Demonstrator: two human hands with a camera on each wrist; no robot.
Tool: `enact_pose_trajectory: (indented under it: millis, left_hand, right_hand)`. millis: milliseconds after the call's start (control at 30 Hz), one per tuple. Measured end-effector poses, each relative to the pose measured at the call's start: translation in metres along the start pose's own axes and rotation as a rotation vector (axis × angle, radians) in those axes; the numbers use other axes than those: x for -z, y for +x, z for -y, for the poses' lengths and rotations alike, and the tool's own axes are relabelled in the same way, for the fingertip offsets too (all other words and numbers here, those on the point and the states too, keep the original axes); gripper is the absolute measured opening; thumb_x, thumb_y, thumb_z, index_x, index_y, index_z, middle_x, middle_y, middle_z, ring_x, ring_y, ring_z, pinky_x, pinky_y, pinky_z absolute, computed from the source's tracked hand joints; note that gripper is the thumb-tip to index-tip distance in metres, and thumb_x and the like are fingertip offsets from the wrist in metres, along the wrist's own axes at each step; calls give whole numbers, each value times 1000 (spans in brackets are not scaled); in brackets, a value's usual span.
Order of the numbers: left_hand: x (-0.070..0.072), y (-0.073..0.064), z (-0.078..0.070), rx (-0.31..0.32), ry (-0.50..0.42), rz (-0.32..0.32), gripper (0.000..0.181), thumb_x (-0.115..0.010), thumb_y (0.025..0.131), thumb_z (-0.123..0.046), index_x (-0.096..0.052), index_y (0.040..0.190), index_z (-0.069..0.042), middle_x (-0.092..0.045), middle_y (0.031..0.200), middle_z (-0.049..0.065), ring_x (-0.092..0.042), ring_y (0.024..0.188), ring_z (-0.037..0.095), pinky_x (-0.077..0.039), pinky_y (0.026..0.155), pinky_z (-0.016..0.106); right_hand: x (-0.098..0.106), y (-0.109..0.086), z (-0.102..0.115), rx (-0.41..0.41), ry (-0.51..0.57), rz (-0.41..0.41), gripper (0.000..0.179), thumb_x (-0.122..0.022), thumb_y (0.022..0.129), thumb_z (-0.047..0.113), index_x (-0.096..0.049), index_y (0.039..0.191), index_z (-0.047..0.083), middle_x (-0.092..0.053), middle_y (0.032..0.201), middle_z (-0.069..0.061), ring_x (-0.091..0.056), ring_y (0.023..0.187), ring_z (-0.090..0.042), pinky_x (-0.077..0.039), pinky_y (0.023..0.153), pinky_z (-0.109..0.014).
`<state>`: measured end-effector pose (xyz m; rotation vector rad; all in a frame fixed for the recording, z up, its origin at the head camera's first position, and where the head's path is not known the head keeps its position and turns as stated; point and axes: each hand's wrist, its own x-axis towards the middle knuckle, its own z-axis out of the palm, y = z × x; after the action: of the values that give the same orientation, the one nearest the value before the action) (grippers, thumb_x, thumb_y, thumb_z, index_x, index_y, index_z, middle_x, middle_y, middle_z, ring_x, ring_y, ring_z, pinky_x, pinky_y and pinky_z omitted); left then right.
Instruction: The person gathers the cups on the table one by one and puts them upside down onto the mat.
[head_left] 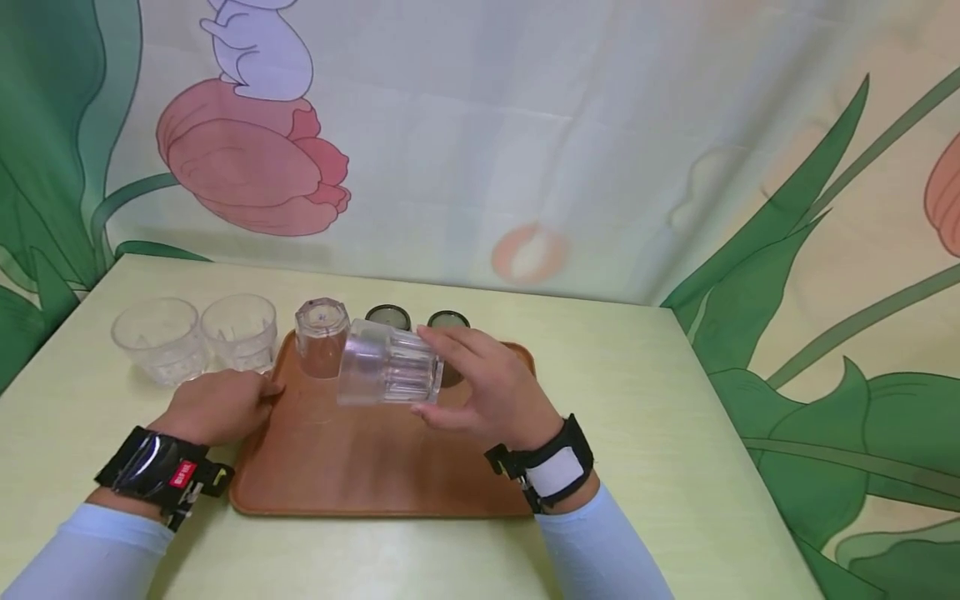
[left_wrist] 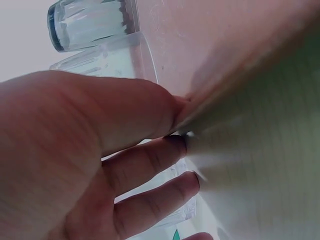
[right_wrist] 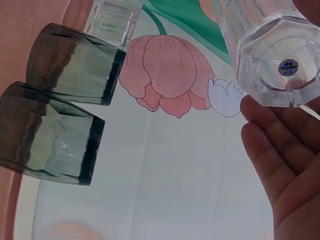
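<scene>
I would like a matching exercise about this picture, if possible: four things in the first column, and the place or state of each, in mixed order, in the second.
Column 1
1. Left hand
2. Right hand
3. Two dark glasses
4. Two clear tumblers

Column 2
A. Upside down on the brown tray, toward its far side
B. Mouth up on the table, left of the tray
C. Holding a clear glass tipped on its side
D. Gripping the tray's left edge

Right pairs: 1-D, 2-C, 3-A, 4-B
</scene>
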<state>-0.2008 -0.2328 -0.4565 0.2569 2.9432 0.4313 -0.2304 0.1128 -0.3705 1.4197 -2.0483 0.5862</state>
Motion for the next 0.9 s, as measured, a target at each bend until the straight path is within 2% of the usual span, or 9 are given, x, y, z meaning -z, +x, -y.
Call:
enact_pose_trajectory:
  millis: [300, 533, 900]
  left_hand:
    - [-1, 1, 4, -12, 7, -14, 38, -64, 96, -24, -68, 127, -1, -48, 59, -1, -48, 54, 16, -35, 48, 28]
    - [-1, 2, 3, -5, 7, -3, 38, -63, 97, -24, -68, 127, -1, -48, 59, -1, -48, 54, 16, -35, 48, 28]
    - [-1, 0, 4, -10, 21, -20, 36, -64, 96, -23, -69, 125, -2, -48, 59, -1, -47, 53, 16, -34, 47, 28]
  right_hand:
    - [-1, -2, -4, -40, 5, 26, 77, -87, 73, 39, -59, 136, 4, -66, 122, -8, -66, 103, -19, -57, 87, -28]
    - [0, -6, -6, -92, 6, 62, 76, -85, 76, 38, -56, 138, 5, -65, 123, -8, -64, 104, -19, -57, 83, -28]
    - [-2, -7, -16, -121, -2, 121, 73, -84, 78, 36, -55, 138, 6, -65, 121, -8, -62, 110, -22, -54, 91, -32]
